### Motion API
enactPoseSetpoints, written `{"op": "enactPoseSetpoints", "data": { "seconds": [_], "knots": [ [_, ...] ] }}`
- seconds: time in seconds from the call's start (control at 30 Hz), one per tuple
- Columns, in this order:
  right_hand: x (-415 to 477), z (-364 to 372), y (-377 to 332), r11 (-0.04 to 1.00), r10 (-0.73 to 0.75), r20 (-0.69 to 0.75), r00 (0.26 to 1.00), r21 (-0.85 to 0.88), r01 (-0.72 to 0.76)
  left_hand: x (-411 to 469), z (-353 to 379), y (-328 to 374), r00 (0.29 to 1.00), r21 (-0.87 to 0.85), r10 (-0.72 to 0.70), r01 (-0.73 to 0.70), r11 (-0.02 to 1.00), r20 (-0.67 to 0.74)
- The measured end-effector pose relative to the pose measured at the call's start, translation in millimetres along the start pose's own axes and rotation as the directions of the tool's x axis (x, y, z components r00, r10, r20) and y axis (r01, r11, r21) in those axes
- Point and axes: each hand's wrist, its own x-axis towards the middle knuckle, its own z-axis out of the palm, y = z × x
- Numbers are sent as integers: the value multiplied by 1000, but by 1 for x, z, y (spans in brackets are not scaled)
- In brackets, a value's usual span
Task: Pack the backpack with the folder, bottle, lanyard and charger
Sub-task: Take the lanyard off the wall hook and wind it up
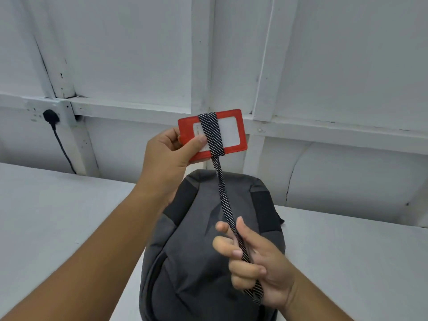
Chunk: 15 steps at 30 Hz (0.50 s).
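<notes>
A dark grey backpack [196, 246] lies on the white table, its top toward the wall. Above it my left hand [169, 156] grips the left end of a red card holder [234, 133]. The lanyard strap [223, 195], black with thin white stripes, is wound around the holder's middle and runs down to my right hand [252, 262]. My right hand holds the strap's free end taut over the backpack. The folder, the bottle and the charger are not in view.
The white table [58, 216] extends left and right of the backpack. A white panelled wall stands behind it. A black plug [49, 117] sits in a wall socket at the left, its cable hanging down behind the table.
</notes>
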Motion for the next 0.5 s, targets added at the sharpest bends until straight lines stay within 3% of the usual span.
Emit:
{"op": "enactPoseSetpoints", "data": {
  "seconds": [0.07,0.17,0.33,0.4,0.43,0.47,0.5],
  "knots": [
    [-3,14,-1,998,-55,-65,996,16,56,5,-2,-7,999,141,38,-34,989,-26],
    [-8,35,-10,989,-104,-189,976,-121,81,7,-3,-23,990,286,143,-140,948,10],
    [-8,66,-41,996,-22,-230,973,-92,1,4,-14,-45,960,515,264,-274,812,94],
    [-6,79,-61,951,-45,-322,946,-303,-58,-3,-18,-53,945,558,286,-325,763,160],
    [-3,85,-71,849,-100,-409,907,-510,-137,-7,-20,-56,944,564,273,-329,757,185],
    [0,91,-82,625,-198,-482,854,-733,-269,-11,-22,-60,945,569,249,-327,754,213],
    [4,97,-93,287,-327,-499,803,-862,-418,-15,-24,-63,945,583,216,-322,746,246]
  ]
}}
